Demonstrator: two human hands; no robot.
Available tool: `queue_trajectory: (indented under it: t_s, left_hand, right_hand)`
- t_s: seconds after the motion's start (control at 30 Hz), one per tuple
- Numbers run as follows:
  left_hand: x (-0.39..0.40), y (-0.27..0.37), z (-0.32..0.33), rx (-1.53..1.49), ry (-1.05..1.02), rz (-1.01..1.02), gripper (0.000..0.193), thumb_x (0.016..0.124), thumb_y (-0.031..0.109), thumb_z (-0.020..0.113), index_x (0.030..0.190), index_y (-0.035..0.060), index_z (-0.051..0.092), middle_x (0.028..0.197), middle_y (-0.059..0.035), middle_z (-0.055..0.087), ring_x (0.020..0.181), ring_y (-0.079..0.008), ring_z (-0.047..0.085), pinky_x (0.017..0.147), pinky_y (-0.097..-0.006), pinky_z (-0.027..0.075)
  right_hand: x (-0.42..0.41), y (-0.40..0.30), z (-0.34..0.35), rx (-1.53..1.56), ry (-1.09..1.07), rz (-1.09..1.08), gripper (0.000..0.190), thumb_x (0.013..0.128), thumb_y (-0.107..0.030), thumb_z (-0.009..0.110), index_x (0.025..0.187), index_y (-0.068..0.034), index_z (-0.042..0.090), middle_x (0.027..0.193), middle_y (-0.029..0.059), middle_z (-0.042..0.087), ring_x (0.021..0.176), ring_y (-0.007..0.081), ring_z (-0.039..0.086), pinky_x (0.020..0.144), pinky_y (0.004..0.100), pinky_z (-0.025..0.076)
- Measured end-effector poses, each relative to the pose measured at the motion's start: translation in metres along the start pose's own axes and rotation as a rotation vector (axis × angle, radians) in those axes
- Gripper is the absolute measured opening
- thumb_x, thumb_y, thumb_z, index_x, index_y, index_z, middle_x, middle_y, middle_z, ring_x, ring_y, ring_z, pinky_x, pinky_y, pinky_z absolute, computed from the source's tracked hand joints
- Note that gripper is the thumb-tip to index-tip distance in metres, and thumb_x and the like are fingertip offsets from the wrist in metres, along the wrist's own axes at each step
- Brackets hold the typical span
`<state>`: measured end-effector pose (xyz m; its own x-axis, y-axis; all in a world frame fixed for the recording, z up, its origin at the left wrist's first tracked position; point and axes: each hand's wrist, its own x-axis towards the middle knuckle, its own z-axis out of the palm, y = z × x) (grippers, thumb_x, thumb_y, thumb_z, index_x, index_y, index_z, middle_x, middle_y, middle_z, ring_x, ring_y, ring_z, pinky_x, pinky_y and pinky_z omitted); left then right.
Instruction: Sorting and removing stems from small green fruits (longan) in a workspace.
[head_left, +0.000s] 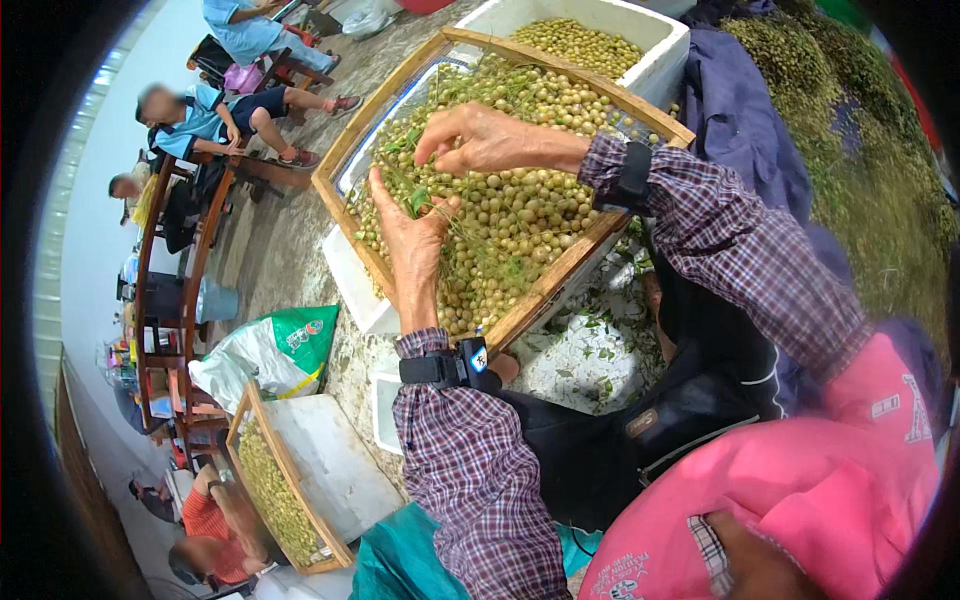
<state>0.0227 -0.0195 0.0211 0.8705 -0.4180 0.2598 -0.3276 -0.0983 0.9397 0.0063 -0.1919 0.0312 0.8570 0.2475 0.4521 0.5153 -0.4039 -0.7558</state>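
A wooden-framed mesh sieve (517, 341) lies tilted before me, heaped with round yellow-green berries (525, 206) mixed with thin green stems (480, 259). My left hand (412, 232) is over the near-left part of the heap, thumb and forefinger spread, with stems and a small green leaf (418, 201) beside the thumb. Just above it and to the right, my right hand (472, 139) hovers over the berries with its fingers curled; whether a stem is between the fingertips cannot be told. Both forearms wear checked sleeves with black wrist straps.
White foam boxes (660, 64) support the sieve; one holds more berries. Dried stems (870, 165) are piled on dark cloth at right. At left are a green-white sack (300, 337), another sieve of berries (277, 487), a wooden bench (199, 277) and several seated people. Leaf scraps litter the floor.
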Motion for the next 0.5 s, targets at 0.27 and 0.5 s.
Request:
queue_trajectory:
  t_s: [0.27, 0.5]
  left_hand:
    - [0.002, 0.006, -0.002, -0.022, -0.163, -0.117, 0.074, 0.066, -0.009, 0.058, 0.132, 0.0047, 0.027, 0.098, -0.0081, 0.053, 0.075, -0.0106, 0.054, 0.056, -0.0206, 0.046]
    - [0.0, 0.015, -0.067, -0.187, 0.213, -0.123, 0.025, 0.075, -0.005, 0.05, 0.098, 0.0005, 0.055, 0.071, -0.003, 0.055, 0.04, -0.003, 0.036, 0.035, -0.0146, 0.026]
  right_hand:
    - [0.009, 0.012, 0.018, -0.017, -0.137, -0.057, 0.014, 0.072, 0.0, 0.053, 0.083, -0.004, 0.061, 0.066, 0.0013, 0.058, 0.06, 0.0125, 0.051, 0.057, 0.0253, 0.044]
    - [0.004, 0.044, -0.016, -0.399, -0.183, 0.161, 0.007, 0.078, -0.007, 0.053, 0.078, -0.004, 0.059, 0.072, 0.0069, 0.056, 0.062, 0.0136, 0.052, 0.057, 0.0253, 0.046]
